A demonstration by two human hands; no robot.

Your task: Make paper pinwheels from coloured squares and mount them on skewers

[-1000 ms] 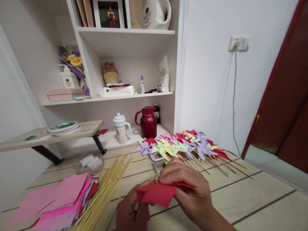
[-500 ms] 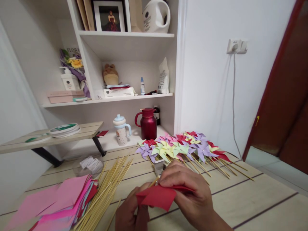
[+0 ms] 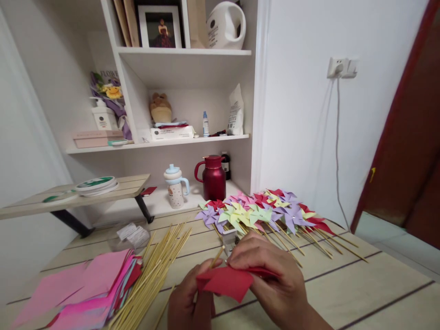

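Both hands are closed around a folded piece of red paper (image 3: 228, 283) above the front of the table. My left hand (image 3: 189, 295) pinches its left side, and a thin wooden stick (image 3: 217, 257) pokes up by those fingertips. My right hand (image 3: 275, 277) grips the paper from the right, fingers bent over its upper edge; what lies beneath those fingers is hidden. Just behind the fingertips sits a small clear box (image 3: 229, 238). Beyond it lies a heap of finished paper pinwheels (image 3: 254, 213) on sticks, in purple, yellow, green, pink and red.
Loose wooden sticks (image 3: 158, 270) lie left of my hands, beside a stack of coloured paper sheets (image 3: 92, 282). Behind them is a clear container (image 3: 129, 236) with small packets. A red jug (image 3: 213, 178) and a cup (image 3: 176, 188) stand at the back, near a raised wooden stand (image 3: 130, 185).
The stick's tip now shows more clearly above my left fingers, apart from my right fingertips. Both hands keep hold of the red paper. The whole view has shifted slightly.
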